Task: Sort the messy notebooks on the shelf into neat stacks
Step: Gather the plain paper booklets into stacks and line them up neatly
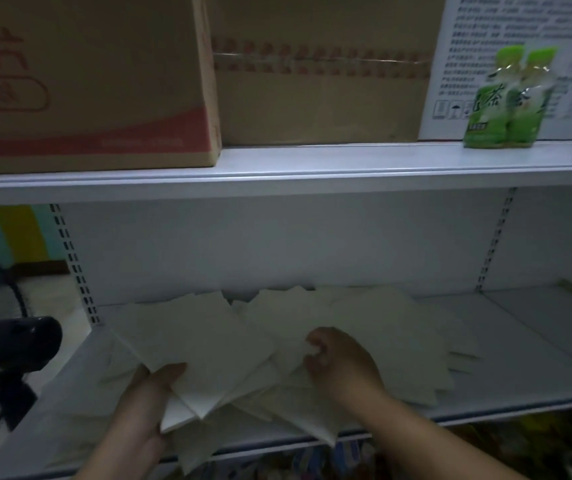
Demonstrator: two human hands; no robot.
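Note:
Several pale cream notebooks (374,320) lie scattered and overlapping across the lower white shelf (520,341). My left hand (153,386) grips the near corner of a small tilted bunch of notebooks (201,344), thumb on top. My right hand (340,362) sits in the middle of the pile with its fingers curled, pinching the edge of another notebook (291,341). Some notebooks stick out over the shelf's front edge.
The upper shelf (347,161) carries two cardboard boxes (83,81) and a green twin pack of tea bottles (506,102) at the right. A black device on a stand (11,344) and a fan stand left of the shelf. Colourful goods show below.

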